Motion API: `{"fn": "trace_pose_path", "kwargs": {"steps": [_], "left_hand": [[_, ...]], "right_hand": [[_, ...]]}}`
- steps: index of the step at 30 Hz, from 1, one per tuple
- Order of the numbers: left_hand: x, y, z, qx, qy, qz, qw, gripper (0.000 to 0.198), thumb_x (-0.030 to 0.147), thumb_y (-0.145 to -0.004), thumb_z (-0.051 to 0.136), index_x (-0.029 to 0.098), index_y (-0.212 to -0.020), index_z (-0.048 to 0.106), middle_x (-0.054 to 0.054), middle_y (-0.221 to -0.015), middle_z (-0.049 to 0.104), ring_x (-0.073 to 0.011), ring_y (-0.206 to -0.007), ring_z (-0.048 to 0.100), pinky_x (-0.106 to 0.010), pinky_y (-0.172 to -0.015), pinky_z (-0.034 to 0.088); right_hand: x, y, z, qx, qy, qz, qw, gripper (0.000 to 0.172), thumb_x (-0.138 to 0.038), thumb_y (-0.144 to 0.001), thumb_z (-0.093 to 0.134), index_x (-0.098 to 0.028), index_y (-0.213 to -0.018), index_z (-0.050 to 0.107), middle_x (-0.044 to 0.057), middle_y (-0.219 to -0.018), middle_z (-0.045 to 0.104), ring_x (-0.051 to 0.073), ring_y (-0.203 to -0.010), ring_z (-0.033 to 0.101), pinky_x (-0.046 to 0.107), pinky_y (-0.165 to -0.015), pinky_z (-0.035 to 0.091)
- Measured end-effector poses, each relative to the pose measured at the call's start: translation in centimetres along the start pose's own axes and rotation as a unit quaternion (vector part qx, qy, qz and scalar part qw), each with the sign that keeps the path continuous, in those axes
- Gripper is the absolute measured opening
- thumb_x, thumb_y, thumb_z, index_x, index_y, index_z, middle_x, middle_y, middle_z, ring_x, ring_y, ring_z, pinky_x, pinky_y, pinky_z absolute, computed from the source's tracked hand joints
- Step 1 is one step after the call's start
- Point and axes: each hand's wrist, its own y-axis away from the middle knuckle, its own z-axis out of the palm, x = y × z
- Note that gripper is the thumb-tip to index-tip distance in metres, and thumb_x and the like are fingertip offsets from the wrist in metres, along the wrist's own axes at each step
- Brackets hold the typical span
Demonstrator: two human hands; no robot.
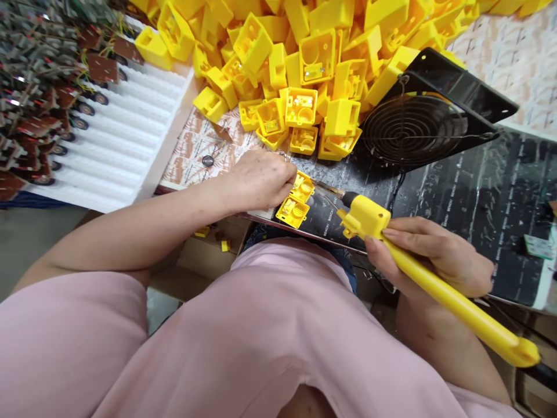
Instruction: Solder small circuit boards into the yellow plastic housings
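My left hand (pixel 261 179) lies palm-down, fingers curled and pinching; my right hand (pixel 435 255) is wrapped tight, forearm angled inward.

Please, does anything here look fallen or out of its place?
Yes. Two small yellow bits lie on the cardboard below the table edge, under the left hand, apart from the pile of yellow cases; they look dropped. The black fan leans tilted against that pile.

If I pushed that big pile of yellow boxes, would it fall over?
Probably some would slide off: the pile of yellow boxes is loose, tilted every way, not stacked. Each looks hollow, thin plastic, so likely light and stiff. Flat sides suggest tumbling, not rolling.
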Motion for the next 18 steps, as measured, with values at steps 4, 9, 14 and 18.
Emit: {"fn": "trace_pose_path", "kwargs": {"steps": [4, 9, 14, 18], "left_hand": [[0.1, -0.1, -0.2, -0.019, -0.004, -0.009, 1.000, 0.031, 0.024, -0.087, 0.049, 0.017, -0.088, 0.079, -0.009, -0.076, 0.075, -0.0270, -0.076, 0.071, -0.034, -0.065, 0.043], [-0.8, 0.3, 0.3, 0.041, 0.027, 0.031, 0.998, 0.030, 0.027, -0.092, 0.051, 0.020, -0.082, 0.078, -0.007, -0.084, 0.077, -0.0263, -0.090, 0.071, -0.039, -0.083, 0.049], [-2.2, 0.5, 1.5, 0.093, 0.154, 0.004, 0.984, 0.025, 0.033, -0.091, 0.057, 0.023, -0.094, 0.080, -0.004, -0.088, 0.078, -0.0247, -0.096, 0.069, -0.046, -0.103, 0.046], [-2.3, -0.1, 2.2, 0.091, 0.189, -0.022, 0.977, 0.028, 0.033, -0.090, 0.055, 0.021, -0.095, 0.080, -0.004, -0.089, 0.079, -0.0243, -0.093, 0.069, -0.050, -0.106, 0.045]], "right_hand": [[-0.3, -0.1, 0.1, 0.036, -0.026, -0.009, 0.999, 0.019, -0.024, -0.082, 0.088, -0.026, -0.091, 0.071, -0.004, -0.080, 0.078, 0.014, -0.065, 0.075, 0.022, -0.053, 0.056], [-0.5, 0.0, 0.8, 0.081, -0.049, 0.004, 0.995, 0.051, -0.020, -0.082, 0.088, -0.029, -0.128, 0.070, -0.003, -0.090, 0.080, 0.017, -0.069, 0.075, 0.027, -0.058, 0.059], [-0.1, 1.0, 1.1, 0.087, -0.025, 0.037, 0.995, 0.062, -0.028, -0.084, 0.088, -0.033, -0.141, 0.065, -0.001, -0.104, 0.081, 0.019, -0.070, 0.077, 0.029, -0.049, 0.053], [-0.5, 0.7, 1.4, 0.075, -0.030, 0.032, 0.996, 0.042, -0.027, -0.085, 0.086, -0.029, -0.124, 0.070, -0.001, -0.093, 0.081, 0.020, -0.072, 0.078, 0.029, -0.053, 0.056]]}}
